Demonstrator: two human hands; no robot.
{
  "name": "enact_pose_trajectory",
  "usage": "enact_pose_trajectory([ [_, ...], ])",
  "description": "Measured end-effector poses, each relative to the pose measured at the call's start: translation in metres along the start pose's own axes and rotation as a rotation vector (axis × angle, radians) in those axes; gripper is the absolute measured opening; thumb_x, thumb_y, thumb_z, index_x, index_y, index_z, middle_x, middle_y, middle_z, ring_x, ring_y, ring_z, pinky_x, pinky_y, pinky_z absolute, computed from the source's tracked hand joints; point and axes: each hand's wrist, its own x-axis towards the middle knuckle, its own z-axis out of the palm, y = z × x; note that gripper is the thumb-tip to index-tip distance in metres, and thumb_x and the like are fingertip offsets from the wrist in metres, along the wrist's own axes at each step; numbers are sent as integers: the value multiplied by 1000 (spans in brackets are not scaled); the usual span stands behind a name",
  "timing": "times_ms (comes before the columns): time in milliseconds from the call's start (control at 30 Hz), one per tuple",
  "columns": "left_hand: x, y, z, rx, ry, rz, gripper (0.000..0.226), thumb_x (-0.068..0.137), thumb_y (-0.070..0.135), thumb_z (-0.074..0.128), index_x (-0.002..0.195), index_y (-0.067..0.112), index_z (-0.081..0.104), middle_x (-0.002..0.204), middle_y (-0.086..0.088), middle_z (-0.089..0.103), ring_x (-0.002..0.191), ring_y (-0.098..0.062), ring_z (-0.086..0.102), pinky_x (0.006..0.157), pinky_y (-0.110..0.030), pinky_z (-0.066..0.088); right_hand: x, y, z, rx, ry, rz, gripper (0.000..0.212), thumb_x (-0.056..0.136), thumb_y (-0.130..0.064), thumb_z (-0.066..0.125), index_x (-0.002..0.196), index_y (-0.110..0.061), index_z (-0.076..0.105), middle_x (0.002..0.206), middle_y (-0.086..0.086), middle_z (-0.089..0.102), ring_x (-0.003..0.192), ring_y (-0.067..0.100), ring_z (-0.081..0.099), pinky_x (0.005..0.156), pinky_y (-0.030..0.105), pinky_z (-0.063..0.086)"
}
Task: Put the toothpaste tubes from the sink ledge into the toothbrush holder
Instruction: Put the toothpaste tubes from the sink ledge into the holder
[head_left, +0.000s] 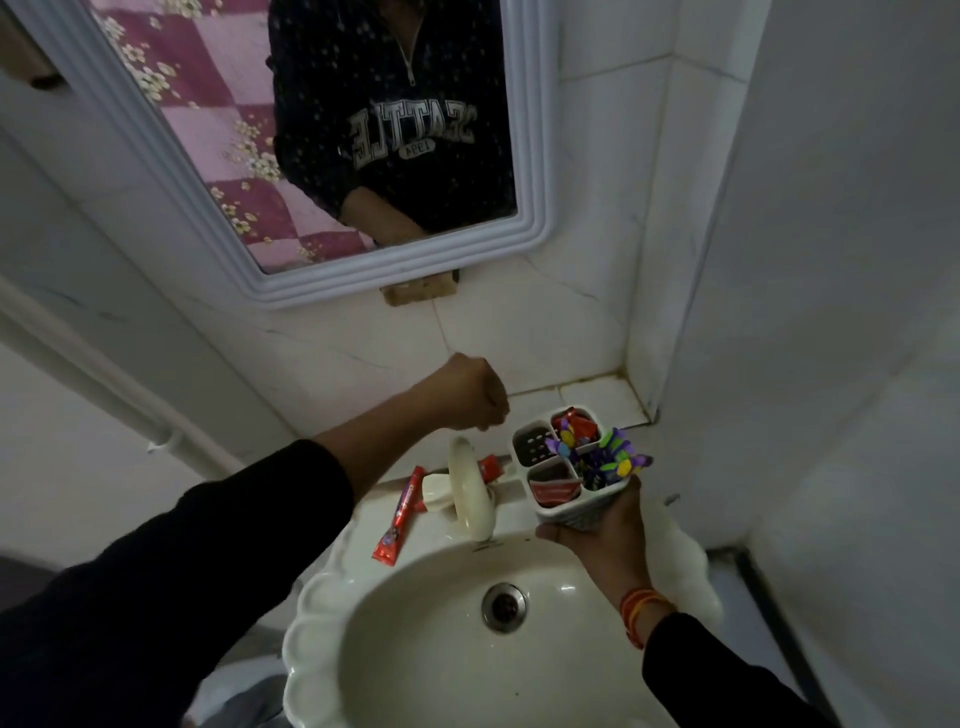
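1. The room is dim and grey, with no lamp in view.
2. Soft glare sits on the sink basin near the drain.
3. Dark sleeves lose all detail at the bottom edge.
4. Wide-angle bending curves the mirror frame and walls.
5. Fine details look soft and slightly smeared.

Both arms wear long dark sleeves: the left sleeve is pushed up at the forearm, the right sleeve ends near the wrist. Red and orange thread bands circle the right wrist. At upper centre, the mirror reflection shows a dark sweatshirt with pale block lettering, reversed, and a zip collar.
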Motion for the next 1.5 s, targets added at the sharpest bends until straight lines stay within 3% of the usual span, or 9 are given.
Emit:
enact_pose_trajectory([
  [100, 22, -18, 21, 239, -213, -81, 37, 85, 26, 77, 120, 15, 74, 121, -2, 73, 111, -19, 66, 95, -25, 47, -1, 0, 1, 9, 15, 23, 130, 31, -48, 104, 143, -35, 38, 136, -9, 63, 126, 10, 63, 102, 35, 58],
  [300, 58, -32, 39, 299, -471, -67, 45, 82, 17, 78, 126, 23, 68, 123, -5, 68, 107, -20, 62, 97, -35, 53, 0, 4, 4, 61, 40, 70, 133, 30, -49, 105, 144, -30, 39, 140, -4, 62, 130, 21, 62, 98, 57, 58],
  [433, 60, -41, 49, 331, -458, 8, 21, 70, 31, 83, 68, 46, 68, 76, 19, 61, 72, -4, 61, 73, -27, 53, 0, 5, 5, 45, 47, 66, 127, 35, -36, 107, 143, -31, 41, 139, -5, 63, 130, 22, 62, 96, 59, 59],
  [600, 60, -46, 57, 316, -336, 131, 32, 62, 31, 83, 92, 25, 74, 88, 6, 67, 76, -14, 69, 72, -30, 56, -1, 7, 6, 25, 60, 48, 127, 36, -38, 107, 143, -34, 40, 139, -8, 63, 130, 14, 62, 103, 51, 57],
  [933, 80, -46, 45, 103, -385, 62, 18, 76, 9, 81, 91, 0, 76, 88, -17, 77, 60, -15, 62, 63, -24, 52, -2, 4, 6, 56, 62, 102, 122, 35, -49, 106, 139, -36, 44, 136, -5, 64, 127, 21, 64, 96, 60, 58],
  [1133, 53, -35, -10, -210, -5, 89, 13, 78, 1, 80, 90, 0, 74, 89, -14, 78, 81, -29, 76, 68, -27, 60, -4, -4, 6, 70, 60, 81, 129, 32, -41, 106, 143, -33, 42, 139, -6, 63, 130, 20, 62, 100, 58, 57],
  [1300, -11, -2, -36, -257, 417, 310, 26, 75, 18, 85, 100, 10, 79, 87, 0, 81, 75, -4, 76, 75, -18, 62, -3, -4, 5, 40, 28, 41, 119, 43, -6, 105, 139, -38, 42, 138, -5, 63, 128, 16, 63, 100, 45, 59],
  [1433, -55, 27, -43, -189, 484, 456, 30, 77, 27, 83, 102, 10, 80, 89, 2, 81, 73, -1, 76, 73, -17, 62, -2, -2, 6, 41, 30, -9, 117, 45, -1, 103, 133, -47, 40, 136, -6, 61, 120, -6, 63, 90, 15, 57],
  [1500, -65, 36, -36, -155, 471, 468, 26, 79, 23, 83, 102, 10, 80, 89, 1, 81, 74, -2, 76, 73, -20, 63, 0, 0, 6, 42, 27, -10, 117, 45, 3, 102, 132, -46, 41, 137, -2, 61, 121, 1, 64, 86, 20, 60],
])
